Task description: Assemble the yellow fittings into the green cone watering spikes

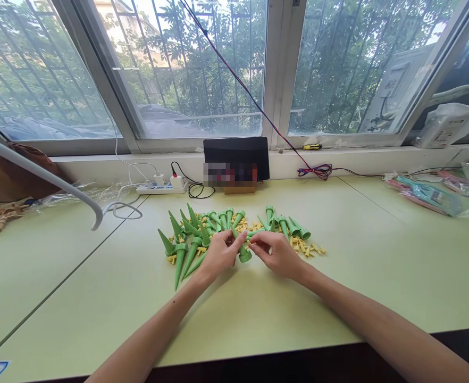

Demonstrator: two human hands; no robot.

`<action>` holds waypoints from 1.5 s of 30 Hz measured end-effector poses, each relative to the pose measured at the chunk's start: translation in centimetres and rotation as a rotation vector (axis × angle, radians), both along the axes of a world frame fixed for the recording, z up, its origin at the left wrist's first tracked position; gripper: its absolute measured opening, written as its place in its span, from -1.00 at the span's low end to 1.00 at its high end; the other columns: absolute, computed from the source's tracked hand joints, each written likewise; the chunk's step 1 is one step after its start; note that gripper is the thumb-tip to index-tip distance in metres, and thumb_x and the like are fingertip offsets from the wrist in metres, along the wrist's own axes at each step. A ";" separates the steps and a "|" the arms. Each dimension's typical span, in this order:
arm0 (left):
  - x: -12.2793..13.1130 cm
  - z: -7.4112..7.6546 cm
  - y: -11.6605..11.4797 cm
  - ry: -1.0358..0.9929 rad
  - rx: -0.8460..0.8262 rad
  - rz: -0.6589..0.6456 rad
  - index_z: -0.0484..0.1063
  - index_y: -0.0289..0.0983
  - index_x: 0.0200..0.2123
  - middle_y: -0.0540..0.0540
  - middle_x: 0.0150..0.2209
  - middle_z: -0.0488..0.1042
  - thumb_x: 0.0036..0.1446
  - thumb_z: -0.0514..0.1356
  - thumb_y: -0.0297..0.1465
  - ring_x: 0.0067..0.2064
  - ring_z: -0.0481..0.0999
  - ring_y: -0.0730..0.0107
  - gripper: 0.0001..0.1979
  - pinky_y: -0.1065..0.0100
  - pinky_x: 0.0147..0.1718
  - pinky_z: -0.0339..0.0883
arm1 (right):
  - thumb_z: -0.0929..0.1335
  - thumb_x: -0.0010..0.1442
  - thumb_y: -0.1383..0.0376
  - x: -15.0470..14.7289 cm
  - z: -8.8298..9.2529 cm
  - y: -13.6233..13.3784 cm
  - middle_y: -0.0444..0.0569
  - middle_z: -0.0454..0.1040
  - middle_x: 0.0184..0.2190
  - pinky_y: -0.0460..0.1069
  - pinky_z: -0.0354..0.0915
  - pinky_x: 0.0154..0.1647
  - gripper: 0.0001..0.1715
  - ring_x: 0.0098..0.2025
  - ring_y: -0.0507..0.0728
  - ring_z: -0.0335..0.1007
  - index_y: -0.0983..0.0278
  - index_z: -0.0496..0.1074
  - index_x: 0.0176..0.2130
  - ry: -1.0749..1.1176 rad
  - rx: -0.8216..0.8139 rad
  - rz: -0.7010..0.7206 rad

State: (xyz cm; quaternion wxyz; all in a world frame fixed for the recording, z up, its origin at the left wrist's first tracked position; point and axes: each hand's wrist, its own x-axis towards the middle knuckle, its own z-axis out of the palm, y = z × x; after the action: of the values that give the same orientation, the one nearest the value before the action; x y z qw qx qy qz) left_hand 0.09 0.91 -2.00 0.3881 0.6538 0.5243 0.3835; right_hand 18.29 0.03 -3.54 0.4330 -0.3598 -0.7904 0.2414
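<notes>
My left hand (223, 251) is closed around a green plastic watering spike (244, 254), its wide capped end pointing down toward me. My right hand (276, 252) pinches a small yellow peg (248, 244) against the side of that spike; the fingers cover most of the peg. Behind and left of my hands lies a pile of green spikes (181, 260), some standing on their caps with points up, others on their sides. Loose yellow pegs (304, 247) are scattered among them and to the right of my right hand.
A tablet (236, 151) leans at the window sill behind the pile. To its left are a power strip (162, 188) with plugs and cables. A white curved tube (47, 170) crosses the left side. Bagged cables (428, 194) lie at the right, wooden pieces (3, 217) at the far left.
</notes>
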 end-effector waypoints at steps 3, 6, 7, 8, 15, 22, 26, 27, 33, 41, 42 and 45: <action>0.0 0.0 0.0 0.000 0.012 -0.001 0.11 -0.20 -0.54 0.12 -0.72 0.22 0.15 0.18 0.00 -0.69 0.31 0.48 -0.52 0.45 -0.67 0.14 | 0.30 0.31 0.32 0.0 0.0 0.0 -0.11 0.40 -0.49 -0.07 0.16 -0.42 -0.84 -0.47 0.03 0.22 0.28 0.44 -0.31 -0.011 -0.002 -0.006; 0.0 0.0 0.0 0.013 0.040 0.001 0.11 -0.21 -0.55 0.11 -0.72 0.24 0.17 0.17 -0.01 -0.68 0.31 0.47 -0.53 0.44 -0.65 0.15 | 0.29 0.32 0.32 0.1 -0.1 0.1 -0.11 0.40 -0.48 -0.07 0.16 -0.42 -0.83 -0.47 0.03 0.22 0.28 0.44 -0.31 -0.014 -0.002 -0.016; 0.0 0.0 0.0 0.022 0.055 0.003 0.12 -0.21 -0.55 0.11 -0.72 0.25 0.17 0.17 -0.02 -0.68 0.31 0.47 -0.53 0.43 -0.65 0.15 | 0.29 0.32 0.32 0.1 -0.1 0.1 -0.11 0.40 -0.48 -0.07 0.16 -0.42 -0.83 -0.47 0.03 0.23 0.28 0.44 -0.31 -0.011 -0.004 -0.019; 0.0 -0.1 0.0 0.033 0.073 0.007 0.12 -0.21 -0.55 0.10 -0.72 0.25 0.18 0.17 -0.03 -0.67 0.31 0.47 -0.53 0.43 -0.64 0.14 | 0.29 0.32 0.32 0.1 -0.1 0.1 -0.11 0.40 -0.48 -0.07 0.16 -0.42 -0.83 -0.47 0.03 0.23 0.28 0.44 -0.31 -0.008 -0.005 -0.022; 0.0 -0.3 -0.2 0.128 0.225 0.019 0.25 -0.25 -0.55 0.07 -0.70 0.25 0.22 0.14 -0.07 -0.62 0.25 0.47 -0.57 0.41 -0.58 0.11 | 0.29 0.32 0.30 0.1 -0.1 0.0 -0.14 0.38 -0.52 -0.08 0.14 -0.45 -0.82 -0.49 0.02 0.21 0.28 0.42 -0.32 0.013 -0.034 -0.041; 0.0 0.2 -0.5 0.273 0.433 -0.036 0.46 -0.28 -0.43 0.04 -0.58 0.35 0.27 0.12 -0.18 -0.54 0.22 0.48 -0.66 0.42 -0.49 0.12 | 0.29 0.31 0.30 0.1 0.2 -0.1 -0.18 0.33 -0.58 -0.08 0.13 -0.49 -0.81 -0.53 0.01 0.22 0.27 0.39 -0.36 0.012 -0.098 -0.023; 0.0 0.3 -0.5 0.283 0.439 -0.049 0.51 -0.26 -0.36 -0.02 -0.48 0.48 0.29 0.10 -0.19 -0.50 0.31 0.46 -0.68 0.43 -0.45 0.19 | 0.28 0.32 0.28 0.1 0.3 -0.3 -0.18 0.34 -0.60 -0.09 0.16 -0.49 -0.79 -0.56 0.01 0.25 0.26 0.37 -0.37 0.025 -0.141 -0.024; 0.0 0.2 -0.5 0.284 0.441 -0.047 0.51 -0.26 -0.35 -0.02 -0.46 0.50 0.29 0.09 -0.19 -0.50 0.32 0.46 -0.68 0.43 -0.45 0.20 | 0.29 0.32 0.27 0.1 0.2 -0.3 -0.18 0.35 -0.60 -0.09 0.17 -0.49 -0.79 -0.56 0.01 0.26 0.26 0.37 -0.37 0.028 -0.147 -0.027; 0.1 0.4 -0.7 0.299 0.431 -0.036 0.53 -0.26 -0.31 0.00 -0.52 0.48 0.29 0.11 -0.19 -0.55 0.31 0.48 -0.69 0.44 -0.47 0.19 | 0.29 0.31 0.28 0.2 0.1 -0.1 -0.14 0.42 -0.56 -0.09 0.21 -0.49 -0.80 -0.56 0.01 0.31 0.26 0.37 -0.37 0.035 -0.156 -0.059; -0.3 0.8 -0.9 0.212 0.309 -0.117 0.53 -0.28 -0.29 -0.01 -0.58 0.47 0.35 -0.05 -0.05 -0.56 0.40 0.43 -0.49 0.44 -0.48 0.25 | 0.29 0.30 0.28 0.3 0.0 0.0 -0.13 0.43 -0.57 -0.09 0.24 -0.48 -0.80 -0.56 0.02 0.33 0.27 0.37 -0.38 0.049 -0.153 -0.090; -0.4 0.7 -0.8 0.180 0.285 -0.120 0.53 -0.28 -0.28 -0.03 -0.58 0.48 0.35 -0.08 -0.03 -0.56 0.41 0.42 -0.46 0.44 -0.48 0.27 | 0.29 0.31 0.27 0.3 0.0 0.0 -0.13 0.43 -0.57 -0.08 0.24 -0.48 -0.79 -0.56 0.03 0.33 0.26 0.37 -0.38 0.052 -0.155 -0.091; -0.6 0.4 -0.6 0.063 0.198 -0.141 0.54 -0.29 -0.18 -0.06 -0.55 0.50 0.34 -0.12 0.02 -0.55 0.44 0.39 -0.40 0.42 -0.48 0.34 | 0.29 0.30 0.27 0.3 -0.1 0.1 -0.13 0.43 -0.57 -0.08 0.25 -0.48 -0.80 -0.56 0.03 0.33 0.26 0.37 -0.37 0.059 -0.159 -0.093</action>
State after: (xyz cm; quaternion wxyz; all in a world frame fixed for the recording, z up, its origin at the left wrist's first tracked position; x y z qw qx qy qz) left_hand -0.51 0.30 -1.60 0.3309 0.7360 0.4486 0.3842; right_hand 18.58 0.10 -3.60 0.4368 -0.4219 -0.7382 0.2936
